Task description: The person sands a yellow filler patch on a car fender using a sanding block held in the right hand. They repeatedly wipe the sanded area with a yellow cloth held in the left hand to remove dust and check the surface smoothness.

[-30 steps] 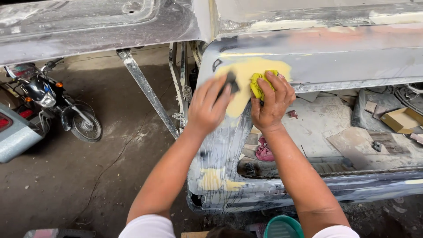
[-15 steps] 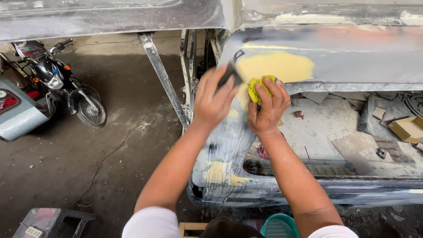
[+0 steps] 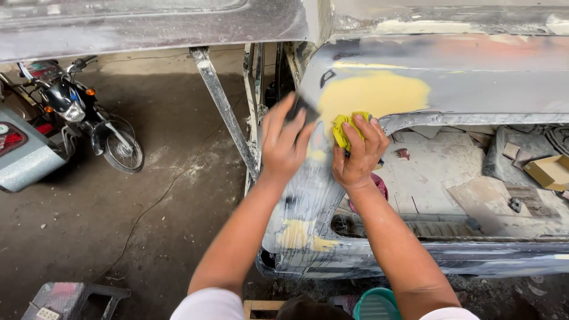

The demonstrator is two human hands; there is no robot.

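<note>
We see bare forearms, a left hand (image 3: 284,142) and right hand (image 3: 357,155) without gloves, and short white sleeves (image 3: 210,305).

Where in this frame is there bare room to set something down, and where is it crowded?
Bare concrete floor lies between the motorcycle and the car body panel. The stripped car floor is partly free near the cardboard box. It is crowded at the yellow filler patch, where the left hand and right hand work.

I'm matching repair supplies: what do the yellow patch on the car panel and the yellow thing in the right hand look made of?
The yellow patch looks like matte body filler, spread flat with feathered edges. The car panel seems bare, sanded metal, dull grey. The right hand grips a yellow wad, probably soft cloth or sponge; it crumples.
</note>
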